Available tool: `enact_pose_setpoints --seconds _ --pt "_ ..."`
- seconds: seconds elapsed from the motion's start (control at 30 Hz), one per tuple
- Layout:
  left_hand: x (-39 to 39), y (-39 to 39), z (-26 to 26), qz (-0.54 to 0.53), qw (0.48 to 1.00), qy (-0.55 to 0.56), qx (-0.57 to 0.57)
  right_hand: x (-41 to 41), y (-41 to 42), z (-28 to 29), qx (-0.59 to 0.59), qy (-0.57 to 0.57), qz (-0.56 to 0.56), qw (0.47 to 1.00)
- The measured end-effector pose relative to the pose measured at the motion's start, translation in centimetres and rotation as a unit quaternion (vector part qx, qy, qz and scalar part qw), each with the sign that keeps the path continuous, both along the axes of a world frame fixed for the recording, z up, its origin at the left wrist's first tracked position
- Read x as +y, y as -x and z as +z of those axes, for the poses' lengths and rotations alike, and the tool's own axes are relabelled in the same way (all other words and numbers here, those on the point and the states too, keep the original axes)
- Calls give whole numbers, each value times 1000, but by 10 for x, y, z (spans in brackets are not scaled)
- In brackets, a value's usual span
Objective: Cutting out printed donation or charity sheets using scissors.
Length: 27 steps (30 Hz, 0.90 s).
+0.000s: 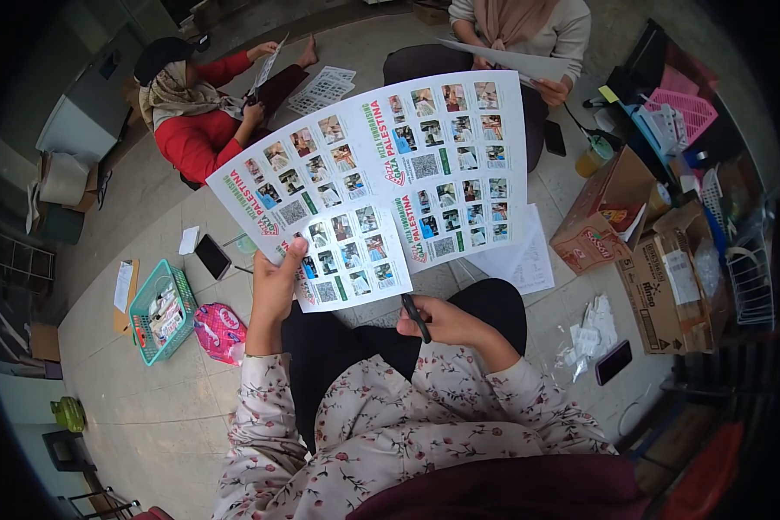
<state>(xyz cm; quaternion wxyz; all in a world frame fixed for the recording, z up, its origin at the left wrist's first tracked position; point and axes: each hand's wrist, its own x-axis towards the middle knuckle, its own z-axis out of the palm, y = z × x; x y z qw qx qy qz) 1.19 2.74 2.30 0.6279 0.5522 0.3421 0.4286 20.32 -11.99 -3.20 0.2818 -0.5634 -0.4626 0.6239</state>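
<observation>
My left hand (274, 286) grips a large printed paper sheet (380, 156) at its left side, thumb on top. Repeated panels of small photos, coloured lettering and square codes cover the sheet. A slit runs up from its near edge, and the two halves spread apart there. Black-handled scissors (418, 320) are in my right hand (452, 320), just below the near right corner of the left half. Their blades are mostly hidden, so how far they are open does not show. Both hands are above my crossed legs.
Two people sit opposite, a red sleeve (195, 149) and a pale sleeve (569, 39) showing; both hold paper. At left are a phone (212, 257), a teal basket (162, 312) and a pink packet (220, 333). Cardboard boxes (653, 299), plastic scraps (588, 335) and another phone (613, 363) lie right.
</observation>
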Motion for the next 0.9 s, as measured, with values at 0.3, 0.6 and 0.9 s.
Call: enact_pose_setpoints --seconds 0.3,0.6,0.9 --pt "1 0 10 1 1000 -21 11 -29 -43 43 38 -89 79 992" --pt "-8 -5 28 -18 998 -46 44 11 -48 81 -37 34 107 993" --pt "-12 -7 30 -48 998 4 26 21 -32 58 -16 -71 -25 997"
